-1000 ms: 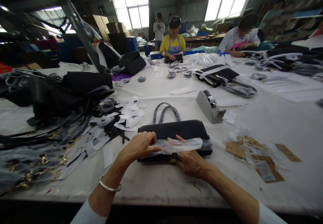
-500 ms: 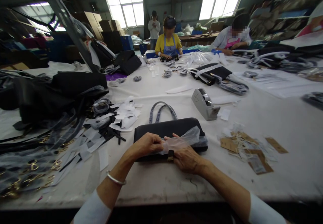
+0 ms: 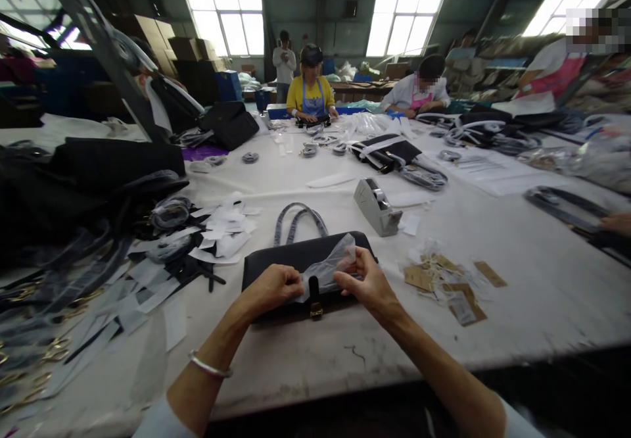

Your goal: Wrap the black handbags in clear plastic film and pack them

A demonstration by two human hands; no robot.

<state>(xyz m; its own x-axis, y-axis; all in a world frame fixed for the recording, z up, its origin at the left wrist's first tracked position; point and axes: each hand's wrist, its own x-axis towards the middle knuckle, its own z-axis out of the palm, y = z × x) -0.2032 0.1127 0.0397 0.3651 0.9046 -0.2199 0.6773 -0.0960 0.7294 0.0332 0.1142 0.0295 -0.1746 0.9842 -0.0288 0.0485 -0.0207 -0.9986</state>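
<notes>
The black bag (image 3: 280, 258) lies flat on the table (image 3: 394, 339). The left hand (image 3: 270, 288) pinches one end of a clear plastic strip (image 3: 325, 272) over it; whether the right hand's (image 3: 373, 285) curled fingers grip the other, I cannot tell.

No text is coming through legibly: a dark handwritten mark (image 3: 361, 192) is showing on the grey tape dispenser (image 3: 379, 216) (its characters are blurring), and print on the brown hang tags (image 3: 478, 312) is escaping reading.
</notes>
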